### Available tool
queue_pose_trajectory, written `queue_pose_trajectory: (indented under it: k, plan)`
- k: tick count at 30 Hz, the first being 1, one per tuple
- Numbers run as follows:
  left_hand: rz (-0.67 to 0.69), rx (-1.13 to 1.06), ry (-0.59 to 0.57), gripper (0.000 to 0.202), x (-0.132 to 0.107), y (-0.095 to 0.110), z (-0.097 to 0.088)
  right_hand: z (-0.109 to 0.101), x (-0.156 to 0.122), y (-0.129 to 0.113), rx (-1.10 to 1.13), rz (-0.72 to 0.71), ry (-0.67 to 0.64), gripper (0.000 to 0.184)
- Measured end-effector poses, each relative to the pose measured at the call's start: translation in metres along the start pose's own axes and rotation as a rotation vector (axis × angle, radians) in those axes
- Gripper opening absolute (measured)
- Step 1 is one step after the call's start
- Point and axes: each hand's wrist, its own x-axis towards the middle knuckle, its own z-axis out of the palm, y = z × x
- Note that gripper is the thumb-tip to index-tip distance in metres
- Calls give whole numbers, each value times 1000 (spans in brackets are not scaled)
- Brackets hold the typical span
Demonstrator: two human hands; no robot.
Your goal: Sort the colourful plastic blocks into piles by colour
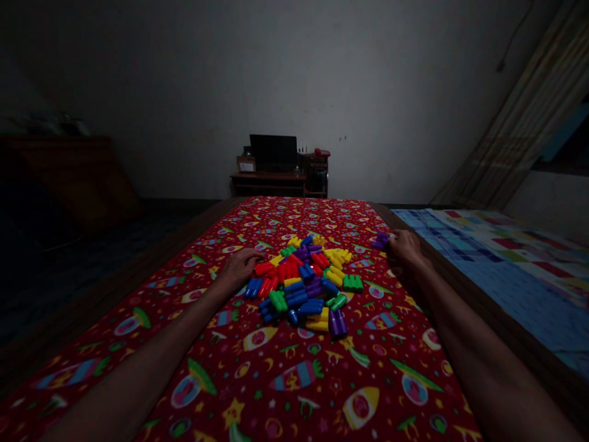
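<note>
A loose pile of plastic building blocks (297,298) in red, blue, green, yellow and purple lies in the middle of the red patterned cloth (294,374). My left hand (240,267) rests at the pile's left side, fingers stretched toward a red block (264,269); I cannot tell whether they touch it. Off to the right, apart from the pile, my right hand (405,245) is closed on the end of a purple building block (380,240), low over the cloth's right edge. Closest to me in the pile stands another purple block (338,323).
Beyond the cloth's far end, a desk (269,175) bears a dark monitor (273,152) and a small box. On the right lies a surface with a blue and patchwork cover (497,258), below a curtain (506,123). A wooden cabinet (69,178) stands at the left.
</note>
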Motion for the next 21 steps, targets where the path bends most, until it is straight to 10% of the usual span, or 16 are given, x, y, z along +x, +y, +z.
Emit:
queue_pose_trajectory:
  k: [6, 12, 21]
  plan:
    - [-20, 33, -6, 36, 0, 2, -1, 2, -9, -73, 17, -168, -13, 26]
    - [-15, 29, -9, 36, -2, 4, -2, 42, -47, -141, 332, -631, -402, 38]
    - [-15, 1, -2, 36, -2, 1, -1, 51, -55, -144, 341, -383, -342, 24]
